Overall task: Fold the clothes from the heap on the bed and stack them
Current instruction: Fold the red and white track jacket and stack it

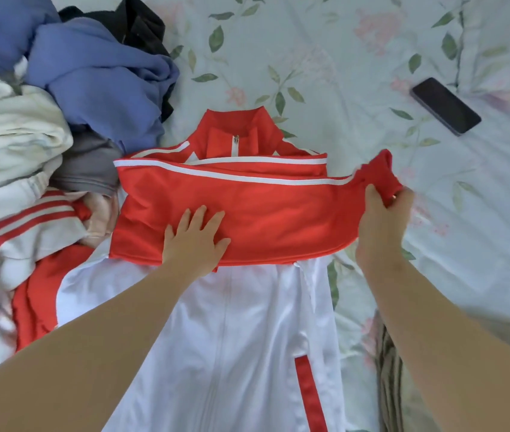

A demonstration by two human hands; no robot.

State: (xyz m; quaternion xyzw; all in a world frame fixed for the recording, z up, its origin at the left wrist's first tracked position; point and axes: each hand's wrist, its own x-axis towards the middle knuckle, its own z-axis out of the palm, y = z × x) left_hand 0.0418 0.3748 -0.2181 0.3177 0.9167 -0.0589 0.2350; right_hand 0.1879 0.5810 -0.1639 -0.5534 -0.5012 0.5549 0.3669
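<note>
The step in hand looks like folding a sleeve (278, 213) across the chest of a red and white jacket (231, 322), which lies front up on the bed (340, 57) with its collar (235, 123) pointing away from the person. The left hand (196, 238) lies flat with fingers spread on the near part of the red sleeve, pressing it down onto the jacket. The right hand (381, 219) has its fingers and thumb curled round the bunched cuff (381, 169), which sticks out past the jacket's right edge and is lifted off the sheet. The next move probably calls for turning that cuff back over the chest so nothing overhangs, while the flat hand pins the fold, then folding the white lower half up. The heap (60, 73) of unfolded clothes sits just beside the jacket on the left, touching its shoulder. A phone (445, 106) lies well apart on the right.
</note>
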